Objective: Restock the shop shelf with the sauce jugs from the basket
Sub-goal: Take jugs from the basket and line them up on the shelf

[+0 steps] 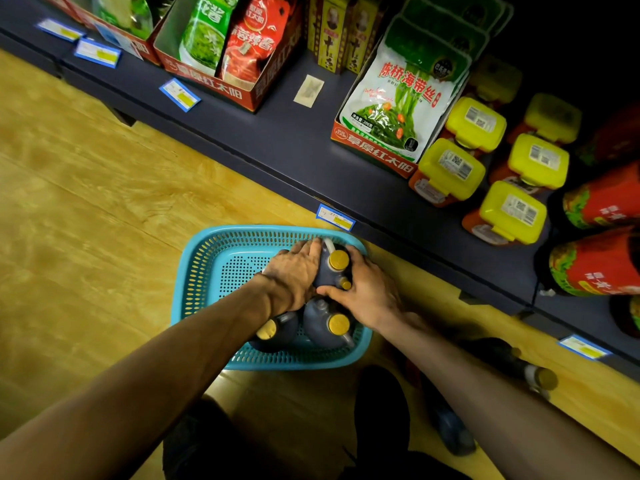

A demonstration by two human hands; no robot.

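1. A blue basket (207, 271) is sitting on the wooden floor (86, 202), just in front of the dark shelf (294, 147).
2. The left hand (294, 271) and right hand (367, 289) are both wrapping curled fingers around the far sauce jug (332, 268), one on each side.
3. Two more jugs (325, 323) are lying in the basket's near end, partly beneath the wrists.
4. Yellow-lidded tubs (450, 168) and a seaweed packet box (388, 147) are crowding the shelf's right part.
5. Another dark bottle (512, 365) appears to be lying on the floor beside the right forearm, though shadow is obscuring it.
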